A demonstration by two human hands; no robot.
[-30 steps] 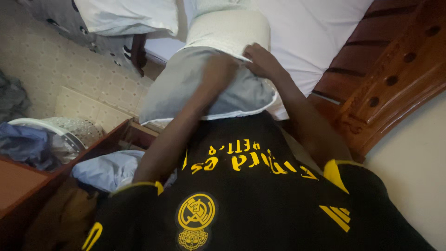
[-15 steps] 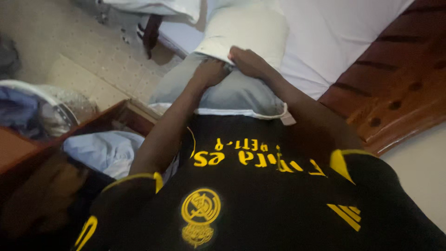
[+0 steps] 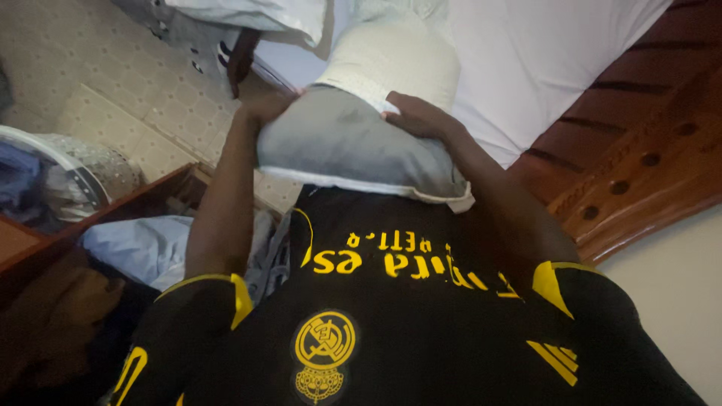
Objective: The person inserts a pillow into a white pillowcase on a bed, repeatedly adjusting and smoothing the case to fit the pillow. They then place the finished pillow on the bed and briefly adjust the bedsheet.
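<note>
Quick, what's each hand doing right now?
Left hand: gripping the left edge of the grey pillowcase, where the cream pillow sticks out.
Right hand: grip closed on the pillowcase's right edge.

A bedroom is seen from above in dim, soft light. A bed (image 3: 541, 68) covered by a white sheet is set at the upper right, bordered by a carved reddish wooden headboard (image 3: 639, 150). A plain pale wall (image 3: 677, 301) is seen at the lower right. A beige patterned floor (image 3: 75, 68) fills the upper left, and a dark wooden table (image 3: 45, 240) is placed at the left edge.
</note>
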